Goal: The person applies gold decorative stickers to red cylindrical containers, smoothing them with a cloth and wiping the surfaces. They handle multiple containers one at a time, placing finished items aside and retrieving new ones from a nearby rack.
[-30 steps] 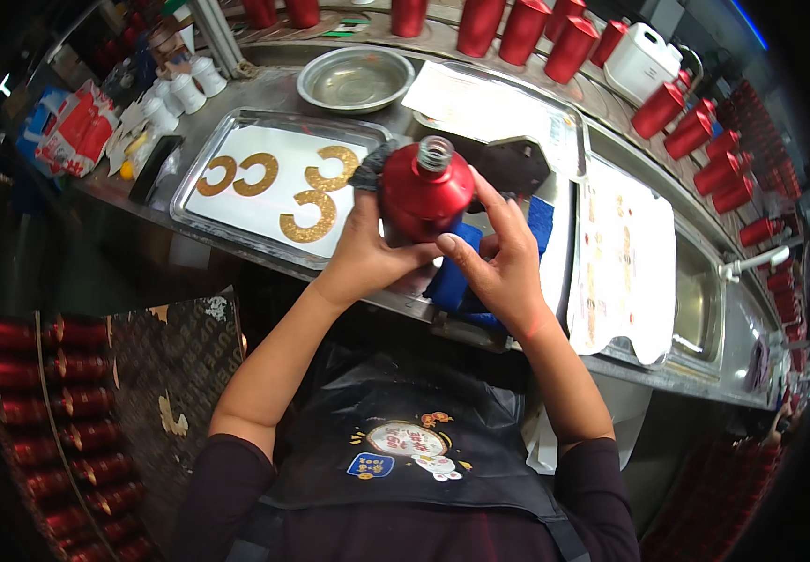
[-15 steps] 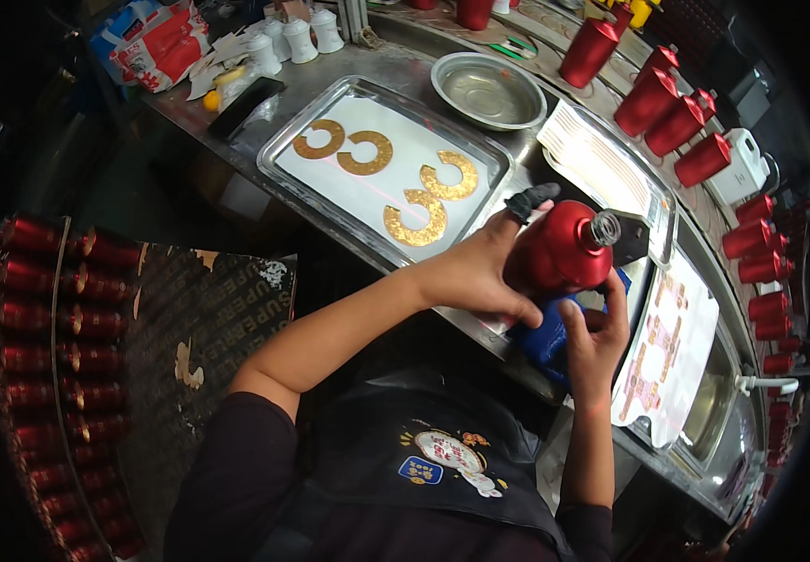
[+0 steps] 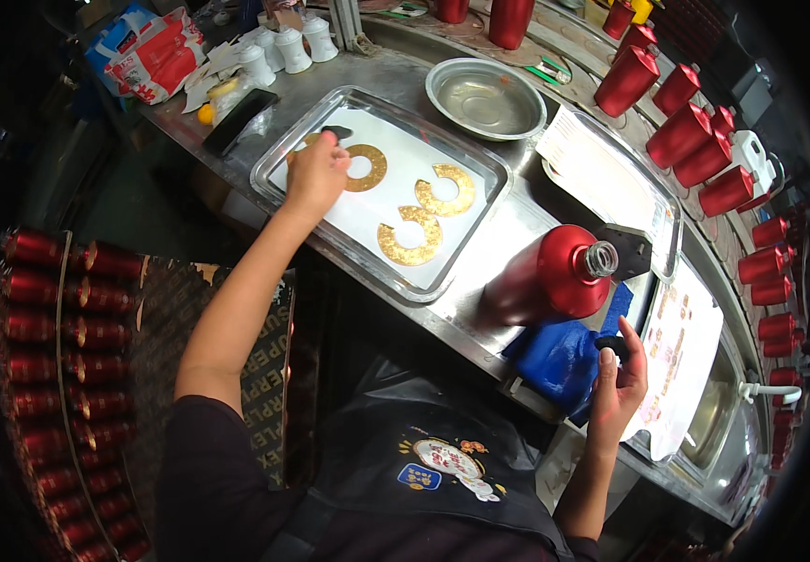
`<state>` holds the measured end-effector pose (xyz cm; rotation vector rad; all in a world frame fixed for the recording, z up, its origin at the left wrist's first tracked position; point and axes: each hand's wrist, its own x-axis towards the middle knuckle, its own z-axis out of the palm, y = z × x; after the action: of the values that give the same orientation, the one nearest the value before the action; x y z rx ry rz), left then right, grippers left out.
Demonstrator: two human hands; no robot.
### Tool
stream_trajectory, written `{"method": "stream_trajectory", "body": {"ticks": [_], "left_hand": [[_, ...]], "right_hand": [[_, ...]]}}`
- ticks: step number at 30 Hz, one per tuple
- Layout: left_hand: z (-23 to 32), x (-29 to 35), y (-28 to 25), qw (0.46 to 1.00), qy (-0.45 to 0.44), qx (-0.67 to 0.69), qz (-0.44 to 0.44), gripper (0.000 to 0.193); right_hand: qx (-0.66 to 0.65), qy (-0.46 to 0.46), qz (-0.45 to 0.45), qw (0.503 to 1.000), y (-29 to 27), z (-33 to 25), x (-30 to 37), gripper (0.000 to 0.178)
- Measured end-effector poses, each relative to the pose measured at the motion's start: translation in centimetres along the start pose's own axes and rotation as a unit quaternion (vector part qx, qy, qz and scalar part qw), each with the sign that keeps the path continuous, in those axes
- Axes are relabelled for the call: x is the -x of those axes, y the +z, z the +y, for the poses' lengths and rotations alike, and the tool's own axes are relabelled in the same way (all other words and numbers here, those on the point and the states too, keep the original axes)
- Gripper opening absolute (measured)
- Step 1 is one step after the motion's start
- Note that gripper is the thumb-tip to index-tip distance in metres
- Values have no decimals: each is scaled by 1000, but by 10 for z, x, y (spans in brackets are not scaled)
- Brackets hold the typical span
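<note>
My left hand (image 3: 316, 180) is over the metal tray (image 3: 269, 176), its fingers bent together at the leftmost gold C-shaped decal (image 3: 307, 144), which they partly cover. A black cover shows at its fingertips. Other gold C-shaped decals (image 3: 408, 240) lie on white paper in the tray. To the right, a shiny red bottle (image 3: 569, 276) with a clear threaded neck stands untouched on the metal bench. My right hand (image 3: 618, 389) is just right of it, thumb and forefinger apart. Something black, perhaps a finger cover, shows between them. A blue cloth (image 3: 559, 361) lies below the bottle.
A round metal basin (image 3: 486, 98) is behind the tray. A black block (image 3: 628, 251) stands beside the bottle. Sheets of decals (image 3: 672, 370) lie at right, near a sink (image 3: 709, 421). More red bottles (image 3: 625, 80) line the far side; stacked ones (image 3: 35, 323) stand at left.
My left hand has let go of the red bottle and moved left to the decals in the tray. My right hand has come away from the bottle, slightly lower and right. The bottle now stands alone.
</note>
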<state>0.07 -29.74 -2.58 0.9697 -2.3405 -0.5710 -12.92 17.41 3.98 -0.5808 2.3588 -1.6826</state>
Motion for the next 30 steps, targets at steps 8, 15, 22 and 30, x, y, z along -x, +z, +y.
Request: {"method": "stream_trajectory", "body": {"ticks": [8,15,22,30], "left_hand": [[32,13,39,989,121,-6,-84,29],[3,3,-8,990,-61,-92,92,11],[-14,-19,13,991,-8,-135,18,18],[-24,-27,12,995,61,-44,70,14]], "right_hand": [[25,14,20,999,-2,3,-2,43],[16,48,25,998,-7,13,-5,41],[10,25,-8,1000,0,12,-12,40],[16,28,32,999,-14,12,-2,39]]}}
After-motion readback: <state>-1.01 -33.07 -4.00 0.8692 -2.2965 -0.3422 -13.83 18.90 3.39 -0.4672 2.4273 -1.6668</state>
